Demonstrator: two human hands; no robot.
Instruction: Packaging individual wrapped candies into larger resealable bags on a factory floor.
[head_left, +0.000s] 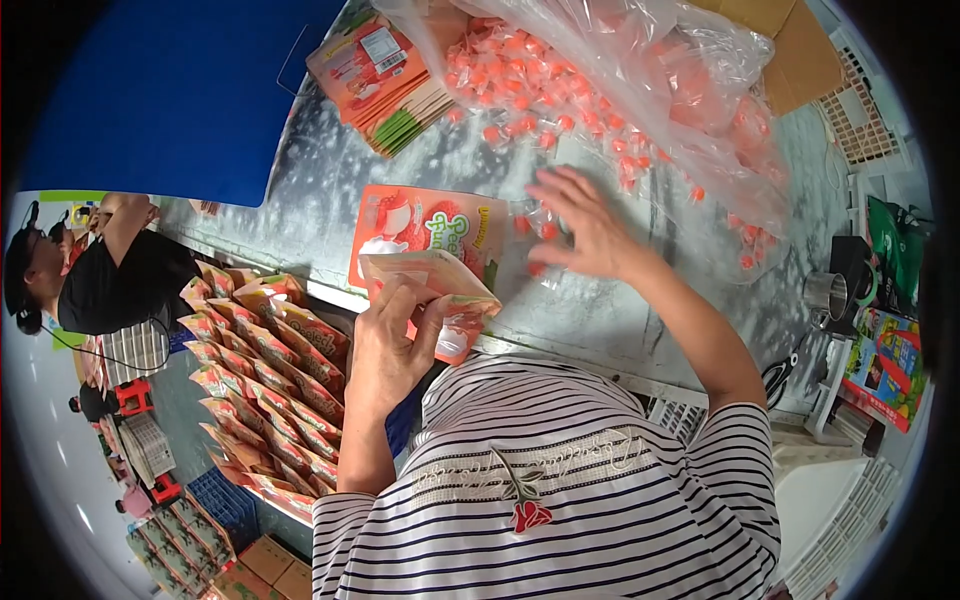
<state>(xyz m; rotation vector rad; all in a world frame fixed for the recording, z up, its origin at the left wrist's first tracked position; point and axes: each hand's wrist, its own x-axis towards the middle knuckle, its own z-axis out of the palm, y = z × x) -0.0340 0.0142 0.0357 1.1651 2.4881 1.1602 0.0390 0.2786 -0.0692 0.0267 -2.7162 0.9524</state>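
Note:
My left hand (pixel 390 345) pinches the edge of a stand-up pouch (pixel 455 280), whose mouth gapes and shows its pale lining. Beneath and beyond it, another red-orange printed pouch (pixel 400 215) lies flat on the table. To the right, my right hand (pixel 590 230) hovers with fingers spread, slightly blurred, palm down. A few wrapped red candies (pixel 547 231) lie under and beside its fingertips. Farther back, a big heap of the same candies (pixel 530 75) spills out from a clear plastic bag (pixel 640 60).
A stack of flat pouches (pixel 385 85) sits at the back left, next to a blue panel (pixel 170 90). Left of me, rows of filled pouches (pixel 270 380) stand in a crate. A metal cup (pixel 826 294) and black scissors (pixel 780 380) are at the right. Another person (pixel 110 265) works at far left.

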